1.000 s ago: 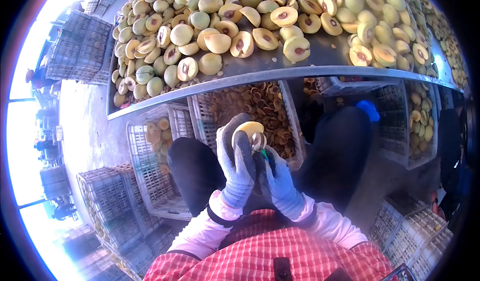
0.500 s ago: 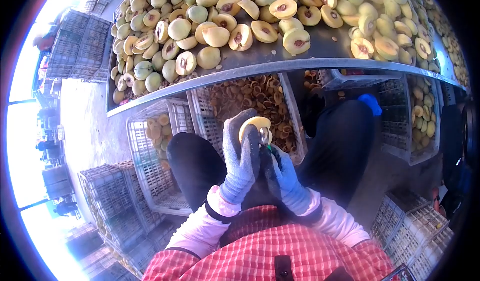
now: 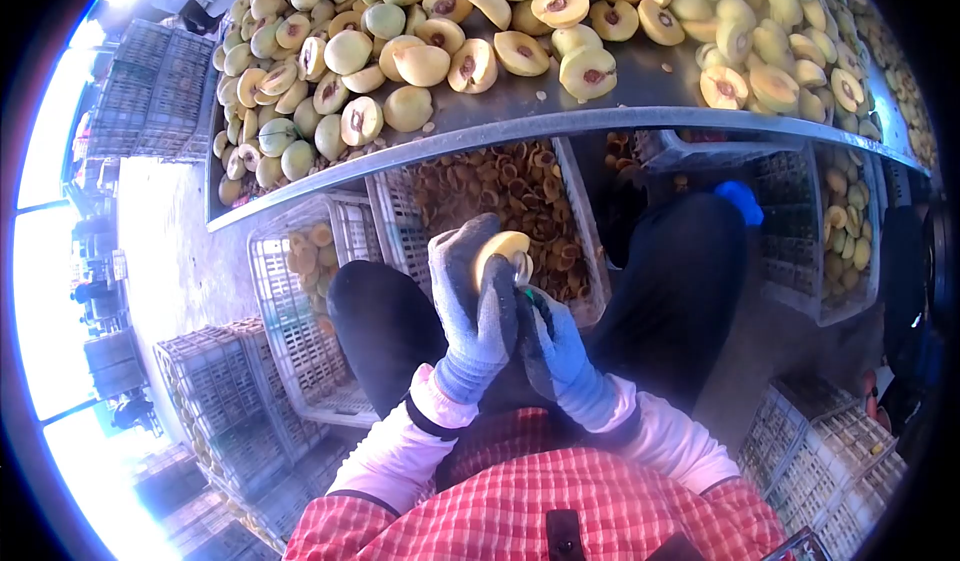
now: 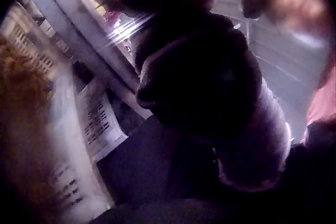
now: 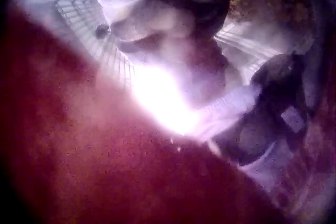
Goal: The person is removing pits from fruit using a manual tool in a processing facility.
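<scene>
In the head view, my gloved left hand point(image 3: 470, 306) holds a yellow peach half point(image 3: 502, 250) between fingers and thumb. Close against it on the right, my gloved right hand point(image 3: 565, 353) grips a small pitting tool. The tool's rounded metal end point(image 3: 522, 268) sits at the fruit's cut side, and a bit of green shows near the fingers; the rest is hidden in the glove. Both hands are above my lap, in front of a crate point(image 3: 585, 223) of brown scooped-out pieces. The wrist views are dark and blurred, with the fruit not visible there.
A metal-edged table point(image 3: 440, 146) heaped with whole and halved peaches point(image 3: 590, 71) spans the front. Left of my knees stands a white crate point(image 3: 300, 341) with peach halves; another crate point(image 3: 850, 306) of fruit is at the right. Stacked crates point(image 3: 235, 411) stand behind on the left.
Both hands stay together, moving slightly up and then back left. The peach half turns a little in the left hand, and the tool's metal end shows less than before.
</scene>
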{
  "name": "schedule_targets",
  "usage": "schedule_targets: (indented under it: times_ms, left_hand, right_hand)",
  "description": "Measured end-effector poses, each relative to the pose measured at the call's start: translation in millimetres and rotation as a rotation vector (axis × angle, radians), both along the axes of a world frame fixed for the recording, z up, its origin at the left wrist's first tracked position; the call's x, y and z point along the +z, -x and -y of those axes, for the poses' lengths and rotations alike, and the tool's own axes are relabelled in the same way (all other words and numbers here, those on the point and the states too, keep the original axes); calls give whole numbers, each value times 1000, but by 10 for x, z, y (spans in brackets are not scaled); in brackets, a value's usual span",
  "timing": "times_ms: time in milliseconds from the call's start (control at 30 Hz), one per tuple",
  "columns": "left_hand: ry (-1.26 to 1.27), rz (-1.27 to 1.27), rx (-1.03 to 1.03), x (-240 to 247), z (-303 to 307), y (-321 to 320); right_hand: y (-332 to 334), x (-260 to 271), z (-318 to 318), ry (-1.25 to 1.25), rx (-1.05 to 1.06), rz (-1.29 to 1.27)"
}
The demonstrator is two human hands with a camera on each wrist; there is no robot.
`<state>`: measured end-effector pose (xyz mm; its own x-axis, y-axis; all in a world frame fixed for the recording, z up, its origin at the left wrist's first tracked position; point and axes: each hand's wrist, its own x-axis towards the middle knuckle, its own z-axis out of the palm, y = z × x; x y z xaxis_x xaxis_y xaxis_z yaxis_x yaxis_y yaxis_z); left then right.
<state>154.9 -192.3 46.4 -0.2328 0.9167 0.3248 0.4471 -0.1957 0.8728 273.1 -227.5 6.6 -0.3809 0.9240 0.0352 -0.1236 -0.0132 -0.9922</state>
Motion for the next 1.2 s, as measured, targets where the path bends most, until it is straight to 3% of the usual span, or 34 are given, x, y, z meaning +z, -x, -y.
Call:
schedule_targets:
  times_ms: [100, 233, 367, 433, 533, 633, 800, 867, 933, 1000, 1067, 1100, 1133, 1167, 1200]
  left_hand:
    - [97, 215, 50, 44, 26, -79]
    - [128, 188, -14, 70, -11, -16]
    - [151, 281, -36, 113, -5, -74]
    - [161, 341, -13, 129, -16, -94]
    - [186, 449, 71, 177, 8, -150]
    - [60, 298, 69, 149, 41, -171]
    - [62, 185, 65, 40, 74, -110]
    - [92, 189, 58, 38, 59, -98]
    - [170, 275, -11, 63, 33, -58]
    - [314, 462, -41, 201, 2, -82]
    - [417, 543, -140, 203, -61, -27]
    - [467, 580, -189, 197, -104, 9]
    - [466, 638, -219, 107, -144, 37]
    - [496, 563, -238, 110, -163, 62]
    - [527, 490, -260, 142, -187, 79]
  right_hand:
    - [-108, 174, -125, 171, 145, 58]
    - [-161, 133, -231, 402, 295, 33]
    - [-20, 153, -74, -39, -112, 63]
    - [47, 242, -148, -146, -265, 101]
    - [63, 303, -108, -17, -251, 10]
    - [71, 194, -87, 62, -223, 71]
    - [66, 157, -70, -151, -251, 168]
    - [39, 139, -67, -102, -197, 105]
    - [-16, 101, -37, 130, -73, -86]
    - [-20, 71, -9, -190, -167, 126]
    - [-51, 61, -51, -969, -192, 713]
    - [-94, 49, -114, -1582, -159, 1194]
    - [-101, 52, -123, -1983, -197, 1667]
    - [-109, 54, -135, -2499, -300, 1987]
    - [-115, 65, -97, -2780, -547, 2307]
